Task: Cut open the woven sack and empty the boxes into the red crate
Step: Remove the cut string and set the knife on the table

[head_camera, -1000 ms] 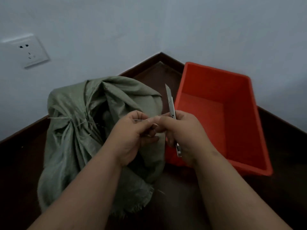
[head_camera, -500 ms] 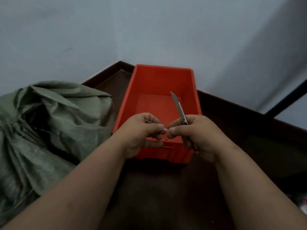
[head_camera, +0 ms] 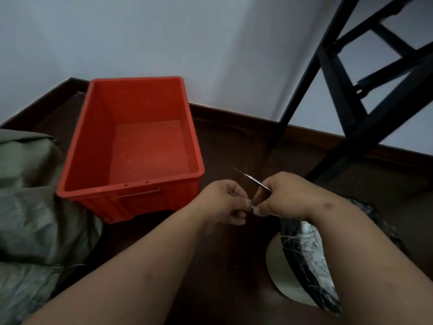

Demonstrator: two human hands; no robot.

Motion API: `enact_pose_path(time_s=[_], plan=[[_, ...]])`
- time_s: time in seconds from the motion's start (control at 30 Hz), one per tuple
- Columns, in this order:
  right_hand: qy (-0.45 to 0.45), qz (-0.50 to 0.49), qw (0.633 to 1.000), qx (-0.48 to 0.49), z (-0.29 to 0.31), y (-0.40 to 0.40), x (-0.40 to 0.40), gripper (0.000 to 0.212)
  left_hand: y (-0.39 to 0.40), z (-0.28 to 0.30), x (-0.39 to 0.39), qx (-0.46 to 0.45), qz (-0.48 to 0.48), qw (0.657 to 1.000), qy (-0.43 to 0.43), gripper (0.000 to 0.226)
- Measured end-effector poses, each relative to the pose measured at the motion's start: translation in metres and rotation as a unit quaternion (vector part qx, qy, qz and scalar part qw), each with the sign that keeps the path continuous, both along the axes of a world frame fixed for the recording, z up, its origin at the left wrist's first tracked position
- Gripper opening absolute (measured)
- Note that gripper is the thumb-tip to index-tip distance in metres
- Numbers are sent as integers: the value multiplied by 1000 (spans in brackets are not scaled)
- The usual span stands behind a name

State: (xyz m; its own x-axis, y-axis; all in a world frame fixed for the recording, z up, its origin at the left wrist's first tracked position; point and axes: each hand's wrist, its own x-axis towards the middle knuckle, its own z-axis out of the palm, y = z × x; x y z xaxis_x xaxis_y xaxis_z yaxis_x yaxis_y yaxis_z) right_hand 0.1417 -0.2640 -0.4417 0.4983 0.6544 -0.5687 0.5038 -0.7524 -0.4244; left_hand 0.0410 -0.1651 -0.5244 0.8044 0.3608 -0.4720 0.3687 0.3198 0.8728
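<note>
The red crate (head_camera: 77,160) stands on the dark floor at centre left, with nothing inside it. A grey-green woven sack (head_camera: 28,207) slumps at the left edge, touching the crate's near left corner. My right hand (head_camera: 281,198) grips a utility knife (head_camera: 248,178) whose thin blade points up and to the left. My left hand (head_camera: 225,202) pinches a small pale strand between thumb and fingers, and its tips meet my right hand's fingertips. Both hands hover to the right of the crate. No boxes show.
A black metal frame (head_camera: 339,95) leans against the pale wall at upper right. A round pale disc (head_camera: 281,273) and a crumpled black-and-silver bag (head_camera: 311,254) lie on the floor under my right forearm. A dark skirting board (head_camera: 234,113) runs along the wall.
My view has swung to the right: sack and crate slid left in the picture, and the black frame and the disc came into sight. Both hands stayed together, with the knife now tilted further left.
</note>
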Motion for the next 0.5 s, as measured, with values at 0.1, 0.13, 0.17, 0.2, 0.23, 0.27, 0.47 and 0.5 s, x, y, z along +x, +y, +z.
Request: enact_pose_path(time_s=[0.1, 0.13, 0.17, 0.2, 0.23, 0.27, 0.47, 0.5], plan=[[-58, -3, 997, -48, -9, -20, 12, 7, -24, -2, 19, 1, -39, 999, 21, 19], [-75, -8, 995, -59, -12, -27, 17, 7, -32, -2, 25, 0, -50, 999, 22, 19], [-88, -11, 993, -73, -14, -33, 20, 6, -40, -2, 31, 2, -58, 998, 21, 19], [-97, -10, 991, -90, -17, -39, 24, 6, -48, -2, 37, 8, -65, 998, 20, 19], [-104, -8, 989, -105, -19, -45, 27, 7, -56, -1, 42, 18, -69, 997, 18, 19], [-108, -13, 987, -117, -22, -51, 32, 7, -63, 0, 48, 25, -71, 997, 16, 19], [-154, -34, 963, -219, -29, -79, 58, 9, -92, 5, 72, 10, -169, 983, 64, 29], [-157, -31, 958, -238, -28, -82, 60, 16, -95, 4, 73, 14, -197, 977, 80, 37]])
